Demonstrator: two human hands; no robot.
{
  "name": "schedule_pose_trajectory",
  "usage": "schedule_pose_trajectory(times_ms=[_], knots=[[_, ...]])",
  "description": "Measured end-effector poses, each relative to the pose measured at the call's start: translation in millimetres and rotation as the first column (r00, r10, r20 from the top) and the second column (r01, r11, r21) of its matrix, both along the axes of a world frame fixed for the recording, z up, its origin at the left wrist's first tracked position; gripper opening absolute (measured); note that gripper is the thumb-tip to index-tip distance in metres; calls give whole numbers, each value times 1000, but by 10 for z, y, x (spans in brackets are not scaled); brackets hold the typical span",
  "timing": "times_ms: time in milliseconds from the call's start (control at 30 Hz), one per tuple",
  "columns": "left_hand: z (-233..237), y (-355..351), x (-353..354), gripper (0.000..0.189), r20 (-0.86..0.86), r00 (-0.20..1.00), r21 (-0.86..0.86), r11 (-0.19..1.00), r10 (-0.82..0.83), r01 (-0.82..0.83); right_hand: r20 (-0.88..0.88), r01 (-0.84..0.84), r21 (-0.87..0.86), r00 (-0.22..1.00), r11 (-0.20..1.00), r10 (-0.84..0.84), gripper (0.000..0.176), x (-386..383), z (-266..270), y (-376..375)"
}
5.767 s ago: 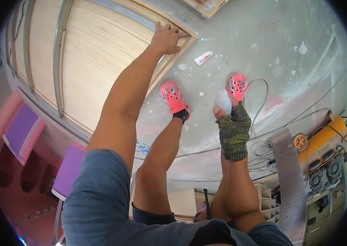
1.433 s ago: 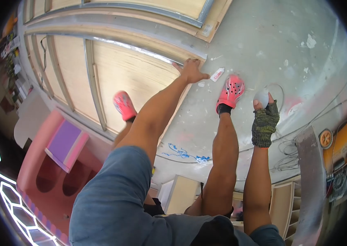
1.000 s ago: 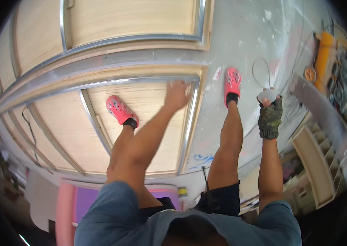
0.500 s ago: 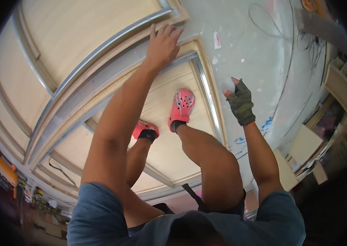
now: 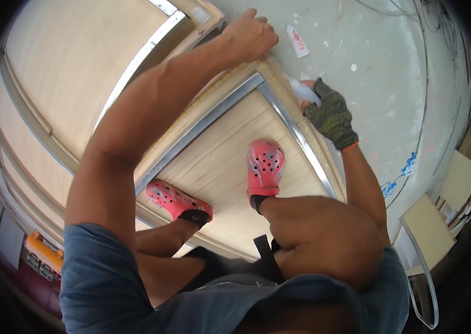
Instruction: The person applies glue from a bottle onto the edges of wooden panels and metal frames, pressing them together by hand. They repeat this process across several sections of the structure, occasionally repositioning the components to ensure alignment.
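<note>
My right hand [image 5: 329, 114], in a dark green fingerless glove, is closed around a translucent white squeeze bottle [image 5: 306, 92]. The bottle's narrow tip points toward the wooden edge of the framed panel [image 5: 221, 133]. This panel is pale plywood with a metal strip [image 5: 296, 136] set inside its border. Bare, with fingers curled in, my left hand [image 5: 251, 36] is over the panel's far corner, beside a second framed panel [image 5: 79, 50]. Whatever lies inside those fingers is hidden.
Both my feet, in pink clogs [image 5: 266, 164], stand on the near panel. A white tube with red print [image 5: 298, 42] lies on the grey floor [image 5: 380, 94]. Blue string [image 5: 402, 175], cables and boards [image 5: 427, 225] are at the right; an orange object [image 5: 45, 251] is at lower left.
My left hand has moved right and its spread fingers have curled. My right hand has brought the bottle closer to the panel's edge. The view has shifted and come nearer.
</note>
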State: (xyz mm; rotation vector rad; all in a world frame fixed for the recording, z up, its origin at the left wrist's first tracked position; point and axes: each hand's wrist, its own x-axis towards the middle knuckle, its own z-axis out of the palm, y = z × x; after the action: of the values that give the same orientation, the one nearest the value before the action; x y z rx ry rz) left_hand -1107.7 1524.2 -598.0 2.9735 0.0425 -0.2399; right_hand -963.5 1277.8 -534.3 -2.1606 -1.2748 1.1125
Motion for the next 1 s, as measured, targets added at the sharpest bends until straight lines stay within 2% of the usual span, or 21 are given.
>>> schedule_pose_trajectory(times_ms=[100,167,233,333,433,500,567,633,767,833,900,933,1000], knots=[[-5,3,133,9,-50,996,26,997,-70,71,12,-40,-93,999,995,42,39,5,-30,108],[18,-26,204,9,-83,992,77,992,-92,98,62,-95,-39,993,995,97,39,37,-136,94],[36,-79,232,9,-117,988,118,986,-103,117,63,-115,-126,990,985,123,38,41,-86,143],[91,-81,250,10,-130,983,125,982,-126,142,79,-149,-118,984,982,159,39,80,-66,151],[89,-74,260,14,-165,981,121,984,-107,128,58,-101,-169,992,980,112,40,97,-26,155],[130,-53,279,20,-176,980,64,992,-98,111,69,-110,-166,990,980,123,40,102,-43,168],[181,-119,313,22,-219,971,82,990,-96,116,81,-122,-166,987,978,137,40,109,-114,140],[258,-138,349,23,-260,961,106,987,-93,125,238,-213,-30,948,977,214,40,109,-221,122],[311,-217,335,23,-244,966,134,984,-80,115,220,-237,-98,942,967,253,41,42,-16,307],[380,-216,294,24,-237,969,142,985,-63,98,150,-232,-161,955,959,256,40,21,77,352],[309,-195,197,31,-95,993,169,982,-73,88,166,-229,-149,953,962,253,40,22,43,353],[271,-184,136,31,-93,993,171,981,-72,87,179,-223,-143,953,964,246,40,22,25,339],[234,-182,5,37,68,997,147,989,-32,22,175,-216,-148,955,965,240,40,20,35,321]])
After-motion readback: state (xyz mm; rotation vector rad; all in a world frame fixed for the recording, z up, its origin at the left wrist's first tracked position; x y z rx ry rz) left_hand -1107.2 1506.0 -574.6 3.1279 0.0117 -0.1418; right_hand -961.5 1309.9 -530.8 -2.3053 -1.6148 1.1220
